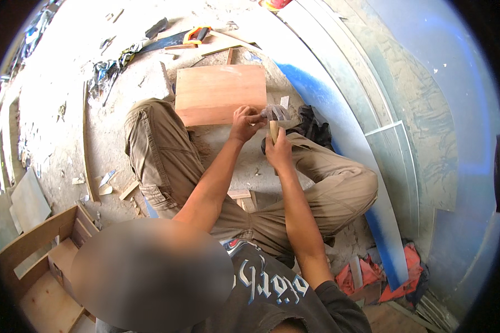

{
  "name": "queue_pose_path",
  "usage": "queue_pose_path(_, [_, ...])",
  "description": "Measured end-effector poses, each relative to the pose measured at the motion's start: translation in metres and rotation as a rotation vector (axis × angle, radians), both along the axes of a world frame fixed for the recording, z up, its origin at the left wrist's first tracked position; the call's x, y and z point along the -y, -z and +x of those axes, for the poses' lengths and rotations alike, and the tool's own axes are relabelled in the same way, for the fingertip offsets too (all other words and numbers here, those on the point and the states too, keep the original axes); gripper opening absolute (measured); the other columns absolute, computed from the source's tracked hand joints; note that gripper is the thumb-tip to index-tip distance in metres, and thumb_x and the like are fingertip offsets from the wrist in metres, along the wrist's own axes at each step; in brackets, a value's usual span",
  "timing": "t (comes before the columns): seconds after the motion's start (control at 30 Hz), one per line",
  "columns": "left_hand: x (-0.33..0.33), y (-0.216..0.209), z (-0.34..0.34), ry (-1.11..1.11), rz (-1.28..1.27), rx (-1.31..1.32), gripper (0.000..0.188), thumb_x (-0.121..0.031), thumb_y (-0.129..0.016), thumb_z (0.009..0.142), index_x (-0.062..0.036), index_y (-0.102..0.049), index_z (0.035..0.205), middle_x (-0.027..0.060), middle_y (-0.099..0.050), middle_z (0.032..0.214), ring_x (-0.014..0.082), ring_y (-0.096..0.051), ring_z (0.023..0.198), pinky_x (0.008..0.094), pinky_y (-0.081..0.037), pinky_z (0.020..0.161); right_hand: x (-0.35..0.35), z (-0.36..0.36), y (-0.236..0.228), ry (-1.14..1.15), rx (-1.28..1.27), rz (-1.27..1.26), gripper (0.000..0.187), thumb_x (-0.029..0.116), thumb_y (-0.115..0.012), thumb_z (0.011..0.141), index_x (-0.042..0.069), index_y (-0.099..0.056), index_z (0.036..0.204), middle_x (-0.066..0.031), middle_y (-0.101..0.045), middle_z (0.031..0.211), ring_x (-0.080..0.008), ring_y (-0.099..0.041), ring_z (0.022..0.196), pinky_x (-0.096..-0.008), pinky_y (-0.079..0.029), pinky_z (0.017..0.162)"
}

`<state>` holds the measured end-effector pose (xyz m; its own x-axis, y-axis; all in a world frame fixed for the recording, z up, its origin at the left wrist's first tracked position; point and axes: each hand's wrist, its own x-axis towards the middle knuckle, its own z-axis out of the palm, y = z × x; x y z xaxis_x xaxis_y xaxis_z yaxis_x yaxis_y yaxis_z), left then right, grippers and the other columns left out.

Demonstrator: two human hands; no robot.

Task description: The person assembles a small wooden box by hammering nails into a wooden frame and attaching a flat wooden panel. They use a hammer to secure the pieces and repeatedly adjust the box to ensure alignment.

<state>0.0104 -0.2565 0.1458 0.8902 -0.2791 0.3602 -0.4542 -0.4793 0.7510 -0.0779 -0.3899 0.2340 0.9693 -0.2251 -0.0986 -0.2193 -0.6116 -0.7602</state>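
A reddish-brown wooden box or board piece (219,89) lies on the ground in front of my crossed legs. My left hand (246,123) is at its near right corner, fingers pinched together. Whatever sits in that pinch is too small to make out. Closed around the pale wooden handle of a hammer (274,130) is my right hand (279,149), just right of the box. The hammer's greyish head is smeared and reaches close to my left fingertips.
A handsaw (172,40) with an orange-and-black handle lies beyond the box among wood scraps. A wooden crate-like frame (36,238) stands at lower left. A long blue-and-white board (339,111) curves along the right, near black cloth (312,125).
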Motion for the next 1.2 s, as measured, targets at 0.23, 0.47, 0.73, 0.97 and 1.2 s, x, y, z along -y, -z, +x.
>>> queue_pose_path(0.23, [0.0, 0.001, -0.001, -0.026, 0.002, -0.001, 0.019, -0.028, -0.081, 0.072, -0.0226, -0.079, 0.09, -0.0004, -0.062, 0.093, 0.0223, -0.056, 0.101, 0.0418, -0.039, 0.092, -0.002, 0.002, -0.017, -0.037, 0.121, 0.045, 0.048, 0.029, -0.058, 0.095, -0.003, -0.043, 0.128, -0.0364, -0.062, 0.093, -0.0555, -0.059, 0.091, -0.0568, -0.048, 0.073])
queue_pose_path(0.47, [-0.001, 0.001, -0.002, 0.006, 0.077, 0.074, 0.021, -0.026, -0.079, 0.074, -0.0232, -0.078, 0.095, -0.0007, -0.061, 0.095, 0.0216, -0.055, 0.102, 0.043, -0.039, 0.093, -0.005, -0.001, -0.005, -0.094, -0.038, -0.045, 0.044, 0.027, -0.054, 0.098, -0.004, -0.042, 0.126, -0.0368, -0.062, 0.095, -0.0554, -0.059, 0.091, -0.0574, -0.048, 0.072])
queue_pose_path(0.73, [0.0, -0.003, -0.002, 0.005, 0.056, 0.057, 0.021, -0.024, -0.081, 0.071, -0.0224, -0.079, 0.092, -0.0008, -0.061, 0.097, 0.0221, -0.055, 0.103, 0.0438, -0.039, 0.094, -0.015, -0.004, -0.011, -0.04, 0.106, -0.02, 0.039, 0.028, -0.055, 0.098, -0.002, -0.046, 0.12, -0.0365, -0.062, 0.093, -0.0549, -0.06, 0.089, -0.0578, -0.048, 0.071])
queue_pose_path(0.97, [-0.002, 0.0, -0.007, 0.018, 0.049, -0.009, 0.022, -0.02, -0.081, 0.071, -0.0221, -0.079, 0.093, 0.0003, -0.062, 0.098, 0.0225, -0.056, 0.104, 0.0423, -0.04, 0.095, -0.013, -0.004, -0.014, -0.041, 0.125, 0.014, 0.039, 0.029, -0.055, 0.098, -0.002, -0.047, 0.12, -0.0334, -0.063, 0.089, -0.054, -0.061, 0.087, -0.0562, -0.048, 0.07])
queue_pose_path(1.2, [-0.027, 0.008, 0.033, 0.086, -0.198, -0.373, 0.025, -0.006, -0.072, 0.076, -0.0124, -0.076, 0.1, 0.0089, -0.069, 0.099, 0.0284, -0.062, 0.1, 0.0384, -0.053, 0.09, -0.005, -0.003, 0.009, -0.021, 0.12, -0.045, 0.042, 0.031, -0.055, 0.099, -0.002, -0.047, 0.123, -0.0335, -0.063, 0.092, -0.0536, -0.061, 0.09, -0.0551, -0.048, 0.072])
